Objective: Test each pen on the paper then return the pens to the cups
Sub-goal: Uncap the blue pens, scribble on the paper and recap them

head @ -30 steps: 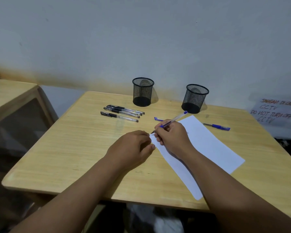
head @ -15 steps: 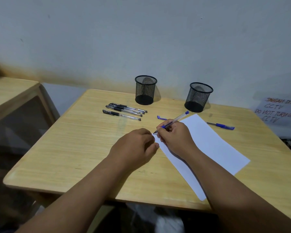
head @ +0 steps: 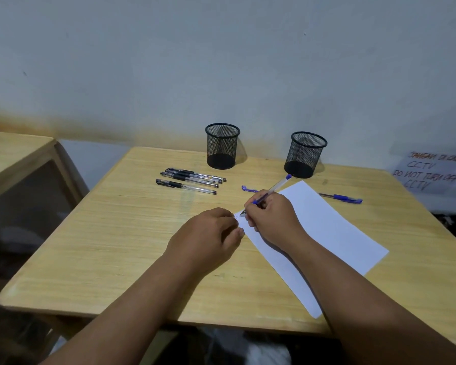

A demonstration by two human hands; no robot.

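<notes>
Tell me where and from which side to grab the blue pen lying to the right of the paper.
Pinch the blue pen at mid-barrel, coming straight down from above. It lies flat on the table, apart from the paper, so both long sides are open. The right hand is nearer, but it holds another pen.

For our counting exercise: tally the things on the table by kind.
Mesh cups: 2
Black pens: 4 (bunched, my best count)
Blue pens: 2
Blue cap: 1
Paper: 1
Total: 10
</notes>
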